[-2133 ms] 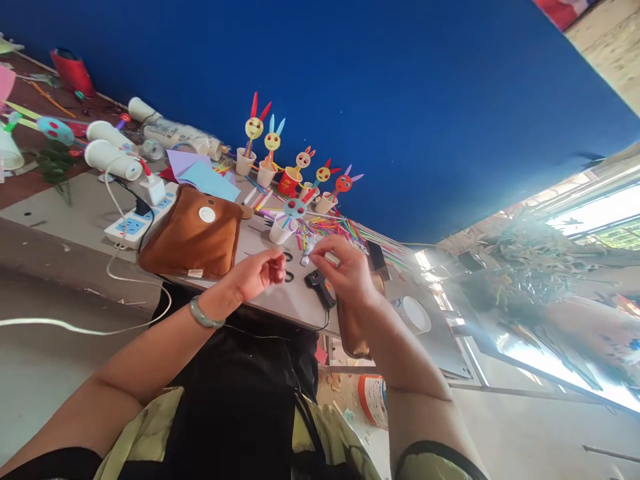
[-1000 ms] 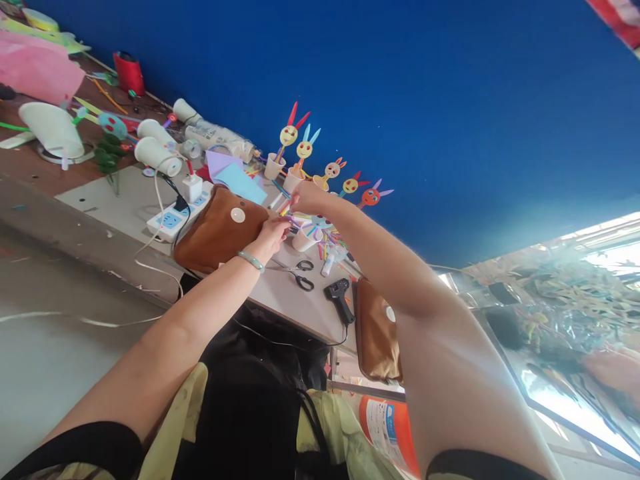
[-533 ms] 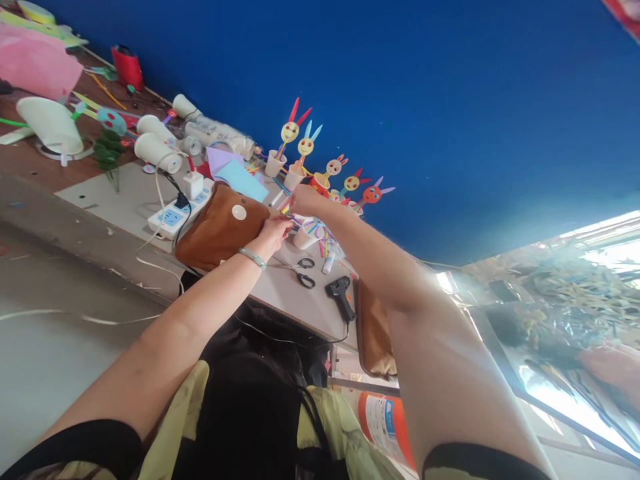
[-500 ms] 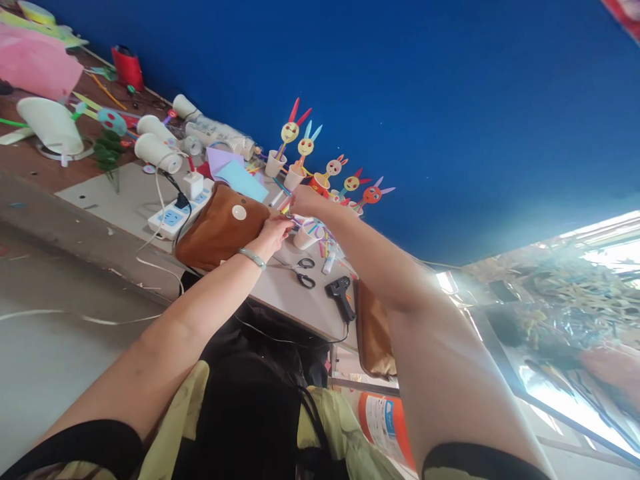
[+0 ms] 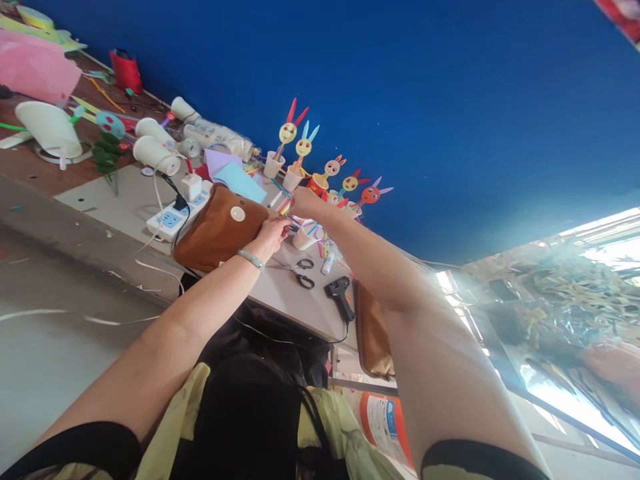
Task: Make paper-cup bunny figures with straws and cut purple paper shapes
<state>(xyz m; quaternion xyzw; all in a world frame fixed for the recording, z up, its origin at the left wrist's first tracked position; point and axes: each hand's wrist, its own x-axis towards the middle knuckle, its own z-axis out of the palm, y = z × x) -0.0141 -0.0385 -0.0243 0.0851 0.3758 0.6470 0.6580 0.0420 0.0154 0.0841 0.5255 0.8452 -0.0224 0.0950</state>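
My left hand (image 5: 274, 233) is closed in a pinch just left of a white paper cup (image 5: 303, 239) with coloured strips in it. What its fingertips hold is too small to name. Bent downward above that cup, my right hand (image 5: 304, 203) has its fingers closed near the left fingertips; anything between them is hidden. In front of the cup lie black-handled scissors (image 5: 305, 275), spread apart. A black glue gun (image 5: 340, 295) rests to their right. Behind my hands stand several paper cups with rabbit-faced figures, one with red ears (image 5: 288, 133).
A brown bag (image 5: 210, 237) lies beside my left hand, next to a white power strip (image 5: 173, 220) with cords. Blue paper (image 5: 243, 181) and tipped white cups (image 5: 153, 157) are farther left. Another brown bag (image 5: 373, 333) sits at the table's right edge. A blue wall rises behind.
My right hand has moved very slightly, staying over the cup area. My left hand stays beside the cup, and the whole view has shifted a little.
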